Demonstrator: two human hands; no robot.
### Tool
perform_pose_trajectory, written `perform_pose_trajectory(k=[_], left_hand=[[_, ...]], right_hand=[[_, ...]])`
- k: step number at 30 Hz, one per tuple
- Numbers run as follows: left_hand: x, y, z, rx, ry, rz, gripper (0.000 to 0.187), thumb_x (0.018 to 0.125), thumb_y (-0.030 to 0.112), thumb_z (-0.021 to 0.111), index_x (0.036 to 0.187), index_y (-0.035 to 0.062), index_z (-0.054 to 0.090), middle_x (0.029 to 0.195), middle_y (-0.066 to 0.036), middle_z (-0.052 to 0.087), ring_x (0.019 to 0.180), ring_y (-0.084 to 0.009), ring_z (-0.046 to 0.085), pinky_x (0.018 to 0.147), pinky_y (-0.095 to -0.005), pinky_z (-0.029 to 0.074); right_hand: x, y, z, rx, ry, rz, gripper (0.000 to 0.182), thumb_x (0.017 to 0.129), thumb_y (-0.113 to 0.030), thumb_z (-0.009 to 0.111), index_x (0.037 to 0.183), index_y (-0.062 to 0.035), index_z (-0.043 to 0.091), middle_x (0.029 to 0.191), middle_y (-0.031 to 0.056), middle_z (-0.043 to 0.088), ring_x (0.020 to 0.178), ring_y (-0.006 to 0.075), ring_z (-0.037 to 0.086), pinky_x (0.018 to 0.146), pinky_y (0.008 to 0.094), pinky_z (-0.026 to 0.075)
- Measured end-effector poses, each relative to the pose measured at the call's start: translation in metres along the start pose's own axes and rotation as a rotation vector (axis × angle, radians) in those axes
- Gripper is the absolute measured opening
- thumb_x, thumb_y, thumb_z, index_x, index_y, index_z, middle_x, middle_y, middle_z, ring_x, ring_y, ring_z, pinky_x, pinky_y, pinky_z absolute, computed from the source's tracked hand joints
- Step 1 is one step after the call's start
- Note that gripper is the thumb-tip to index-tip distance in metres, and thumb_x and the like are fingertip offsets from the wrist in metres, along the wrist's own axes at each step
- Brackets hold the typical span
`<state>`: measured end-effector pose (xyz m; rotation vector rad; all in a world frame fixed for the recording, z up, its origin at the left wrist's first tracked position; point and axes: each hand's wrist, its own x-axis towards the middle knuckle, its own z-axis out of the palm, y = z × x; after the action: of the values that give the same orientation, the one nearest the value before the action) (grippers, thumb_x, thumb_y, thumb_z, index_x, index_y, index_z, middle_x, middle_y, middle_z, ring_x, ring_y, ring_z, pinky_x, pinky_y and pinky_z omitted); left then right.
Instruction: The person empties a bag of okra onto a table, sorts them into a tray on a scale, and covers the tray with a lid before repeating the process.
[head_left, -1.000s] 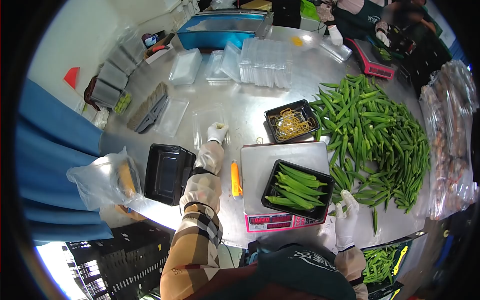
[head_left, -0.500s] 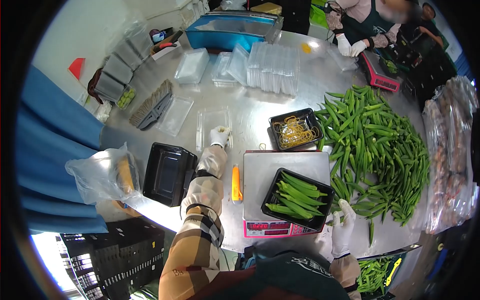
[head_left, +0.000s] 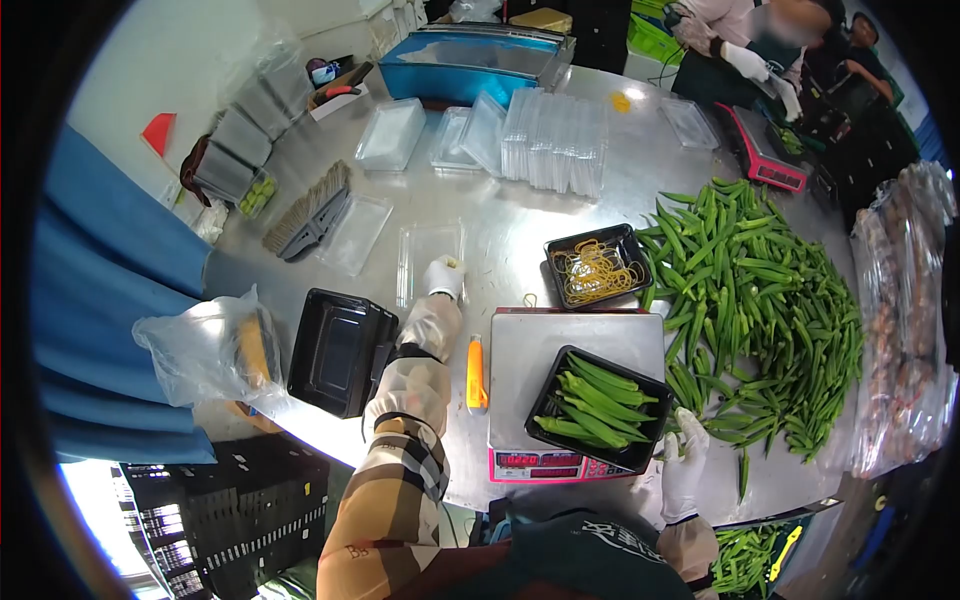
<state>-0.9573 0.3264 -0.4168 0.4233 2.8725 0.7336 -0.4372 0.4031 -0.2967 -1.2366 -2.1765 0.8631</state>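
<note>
"Saw what in the head view?"
"Saw the left hand (head_left: 444, 279) curled at the near end of a clear lid (head_left: 429, 247), couldn't tell whether gripping it; saw the right hand (head_left: 684, 470) with fingers parted, just right of the black tray (head_left: 552, 393) of okra (head_left: 603, 402) on the scale (head_left: 525, 345)"
"Feared anything?"
"Feared spilled okra from a right-hand bump"

A black tray (head_left: 645, 440) of green okra pods (head_left: 600, 405) sat askew, lower centre-right. A clear plastic lid (head_left: 430, 243) lay left of centre.
</note>
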Motion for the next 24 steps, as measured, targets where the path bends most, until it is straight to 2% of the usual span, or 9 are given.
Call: perform_pose_trajectory(k=[5,8,10,13,15,18,20,22,24], left_hand=[[-0.011,0.019,-0.005,0.405,0.226,0.148,0.013,0.086,0.008,0.06,0.098,0.0079,0.065,0.089,-0.014,0.07,0.089,-0.0287,0.069,0.075,-0.0427,0.054],[-0.013,0.02,-0.039,-0.239,0.346,0.392,0.012,0.085,0.003,0.061,0.096,0.0053,0.064,0.086,-0.014,0.07,0.082,-0.0281,0.069,0.072,-0.0372,0.054],[-0.028,0.044,-0.087,-0.672,0.245,0.362,0.016,0.085,-0.003,0.063,0.1,0.0018,0.064,0.083,-0.006,0.069,0.073,-0.0143,0.065,0.068,-0.0275,0.051],[-0.067,0.081,-0.154,-1.213,-0.079,0.22,0.016,0.09,-0.002,0.062,0.106,-0.0004,0.064,0.09,-0.004,0.068,0.077,-0.0124,0.064,0.067,-0.0274,0.052],[-0.106,0.1,-0.185,-1.459,-0.294,0.168,0.017,0.091,0.0,0.062,0.108,-0.0012,0.064,0.094,-0.005,0.068,0.077,-0.0121,0.063,0.066,-0.0271,0.052],[-0.163,0.118,-0.205,-1.61,-0.665,0.314,0.022,0.09,0.006,0.067,0.111,-0.0006,0.064,0.093,-0.006,0.067,0.075,-0.011,0.061,0.064,-0.0255,0.05],[-0.195,0.127,-0.2,-1.599,-0.759,0.24,0.024,0.09,0.012,0.068,0.111,-0.0007,0.064,0.089,-0.005,0.066,0.073,-0.0114,0.06,0.062,-0.0241,0.048],[-0.215,0.13,-0.19,-1.603,-0.862,0.16,0.025,0.092,0.015,0.067,0.112,0.0,0.063,0.088,-0.004,0.065,0.072,-0.0105,0.059,0.061,-0.0233,0.047],[-0.235,0.136,-0.18,-1.716,-0.832,-0.109,0.025,0.094,0.018,0.065,0.112,0.0007,0.062,0.085,-0.002,0.061,0.069,-0.0094,0.055,0.058,-0.0217,0.044]], right_hand=[[0.009,-0.01,-0.013,-0.045,0.033,-0.015,0.043,0.082,0.003,0.064,0.125,-0.0049,0.061,0.127,0.0137,0.059,0.121,0.0296,0.051,0.107,0.0393,0.037],[0.022,-0.006,-0.025,0.048,0.073,-0.021,0.042,0.084,0.008,0.06,0.125,-0.0038,0.061,0.13,0.0131,0.056,0.123,0.0258,0.051,0.107,0.034,0.038],[0.035,-0.019,-0.028,0.049,0.07,-0.066,0.04,0.085,0.007,0.059,0.123,-0.0027,0.062,0.129,0.0132,0.057,0.122,0.0263,0.051,0.107,0.035,0.038],[0.06,-0.061,-0.026,0.114,0.034,-0.164,0.037,0.085,0.004,0.061,0.121,-0.0012,0.062,0.127,0.0133,0.058,0.119,0.0266,0.052,0.105,0.0355,0.04],[0.076,-0.097,-0.021,0.278,-0.153,-0.141,0.042,0.088,0.002,0.061,0.13,-0.0011,0.055,0.133,0.014,0.055,0.122,0.0252,0.052,0.105,0.0344,0.041],[0.1,-0.123,-0.001,0.634,-0.389,-0.117,0.051,0.095,-0.01,0.06,0.142,0.0003,0.042,0.139,0.0158,0.052,0.121,0.0256,0.055,0.103,0.0367,0.043],[0.109,-0.148,-0.005,1.347,-0.556,0.114,0.053,0.097,-0.026,0.06,0.139,0.0017,0.045,0.137,0.018,0.053,0.124,0.0264,0.053,0.102,0.038,0.045],[0.108,-0.154,-0.019,1.433,-0.655,0.11,0.056,0.098,-0.032,0.057,0.139,0.0038,0.045,0.131,0.0173,0.057,0.114,0.0231,0.059,0.096,0.0396,0.049],[0.099,-0.143,-0.028,1.435,-0.702,0.102,0.055,0.097,-0.029,0.058,0.139,0.0046,0.044,0.128,0.0157,0.059,0.108,0.0208,0.061,0.093,0.0392,0.051]])
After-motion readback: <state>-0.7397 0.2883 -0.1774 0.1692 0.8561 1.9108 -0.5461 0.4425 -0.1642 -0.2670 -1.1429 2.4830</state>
